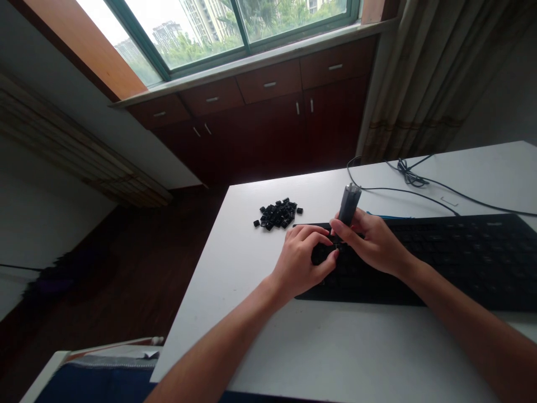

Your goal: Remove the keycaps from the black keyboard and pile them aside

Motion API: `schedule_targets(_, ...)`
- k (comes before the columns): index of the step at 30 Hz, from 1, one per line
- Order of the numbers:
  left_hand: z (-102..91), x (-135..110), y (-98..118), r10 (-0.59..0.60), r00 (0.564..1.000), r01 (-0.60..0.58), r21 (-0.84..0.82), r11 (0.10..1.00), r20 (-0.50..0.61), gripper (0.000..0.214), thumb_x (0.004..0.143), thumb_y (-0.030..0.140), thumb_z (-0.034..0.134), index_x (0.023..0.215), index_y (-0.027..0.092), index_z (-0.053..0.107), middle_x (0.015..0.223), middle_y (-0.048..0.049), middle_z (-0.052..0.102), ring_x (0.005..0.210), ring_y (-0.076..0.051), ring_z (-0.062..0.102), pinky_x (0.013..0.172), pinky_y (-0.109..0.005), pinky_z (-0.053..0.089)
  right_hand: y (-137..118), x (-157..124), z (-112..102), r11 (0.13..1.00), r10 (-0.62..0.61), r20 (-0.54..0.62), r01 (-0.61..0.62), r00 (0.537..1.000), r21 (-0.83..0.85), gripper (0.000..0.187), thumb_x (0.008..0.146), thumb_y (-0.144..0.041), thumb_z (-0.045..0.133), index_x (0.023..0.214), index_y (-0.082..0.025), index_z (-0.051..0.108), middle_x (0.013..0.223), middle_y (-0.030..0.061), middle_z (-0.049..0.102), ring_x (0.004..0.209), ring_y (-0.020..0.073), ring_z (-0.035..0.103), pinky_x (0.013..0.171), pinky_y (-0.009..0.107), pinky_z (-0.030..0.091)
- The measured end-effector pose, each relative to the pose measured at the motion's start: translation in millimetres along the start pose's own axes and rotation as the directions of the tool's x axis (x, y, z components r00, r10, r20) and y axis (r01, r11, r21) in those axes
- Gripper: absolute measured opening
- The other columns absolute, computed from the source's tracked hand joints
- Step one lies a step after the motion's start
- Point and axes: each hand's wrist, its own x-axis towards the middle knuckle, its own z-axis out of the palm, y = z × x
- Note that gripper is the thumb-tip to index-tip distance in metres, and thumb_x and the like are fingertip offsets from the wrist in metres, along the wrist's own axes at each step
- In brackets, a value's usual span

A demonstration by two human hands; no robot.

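A black keyboard (453,257) lies across the white table (260,324). My right hand (377,243) is closed round a grey stick-shaped tool (349,204), held upright with its tip down at the keyboard's left end. Beside it, my left hand (304,260) rests on that same end, fingers curled and pinched near the tool's tip. Whether they hold a key I cannot make out. A pile of several loose black keycaps (277,214) sits on the table just beyond the left hand.
A black cable (413,182) runs over the table behind the keyboard. The table's left edge drops to a dark wooden floor. Dark cabinets (268,117) stand under the window; a curtain (423,84) hangs at the right. A chair edge (100,361) shows at lower left.
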Motion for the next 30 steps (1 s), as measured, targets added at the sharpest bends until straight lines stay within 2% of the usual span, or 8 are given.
schedule_targets(5,0.1,0,0,0.003,1.000,-0.003,0.013,1.000,0.001,0.012,0.086,0.026,0.071,0.096,0.024,0.065,0.113,-0.0019,0.071,0.113,-0.024,0.060,0.105,-0.044,0.042,2,-1,1,0.999,0.002,0.020,-0.003,1.000,0.038,0.030,0.097,-0.047,0.061,0.106,-0.019,0.061,0.086,0.0044,0.071,0.075,0.0204,0.071,0.066,0.030,0.056)
schedule_targets(10,-0.9,-1,1,0.002,1.000,-0.003,0.029,1.000,0.016,0.016,0.088,0.027,0.070,0.102,0.024,0.065,0.115,-0.0026,0.070,0.114,-0.025,0.060,0.105,-0.043,0.042,3,-1,4,0.999,-0.023,-0.037,0.024,0.999,0.046,0.035,0.093,-0.044,0.067,0.116,-0.019,0.056,0.096,0.0064,0.072,0.084,0.0221,0.073,0.073,0.031,0.058)
schedule_targets(14,-1.7,-1,0,0.008,1.000,-0.009,0.044,0.999,0.030,0.025,0.088,0.030,0.069,0.112,0.024,0.065,0.118,-0.0044,0.070,0.115,-0.026,0.059,0.105,-0.045,0.042,4,-2,4,0.998,-0.012,-0.045,0.015,0.999,0.069,0.035,0.096,-0.037,0.063,0.124,-0.019,0.052,0.091,0.0042,0.073,0.080,0.0207,0.073,0.074,0.032,0.059)
schedule_targets(20,-2.2,0,0,0.009,0.998,-0.012,0.062,0.998,0.054,0.018,0.090,0.032,0.070,0.106,0.026,0.070,0.119,-0.0046,0.068,0.117,-0.026,0.059,0.105,-0.046,0.042,3,-3,1,0.994,-0.048,0.021,0.046,0.999,0.100,0.019,0.100,-0.030,0.052,0.111,-0.017,0.060,0.088,0.0057,0.072,0.079,0.0195,0.071,0.073,0.032,0.058)
schedule_targets(30,-1.7,1,2,-0.002,0.998,-0.002,0.070,0.998,0.056,0.018,0.090,0.031,0.069,0.105,0.024,0.066,0.118,-0.0047,0.068,0.114,-0.026,0.059,0.105,-0.045,0.041,-7,-3,7,0.998,-0.058,0.010,0.058,0.998,-0.027,0.018,0.101,-0.034,0.052,0.098,-0.019,0.061,0.082,0.0032,0.068,0.071,0.0185,0.066,0.068,0.031,0.052)
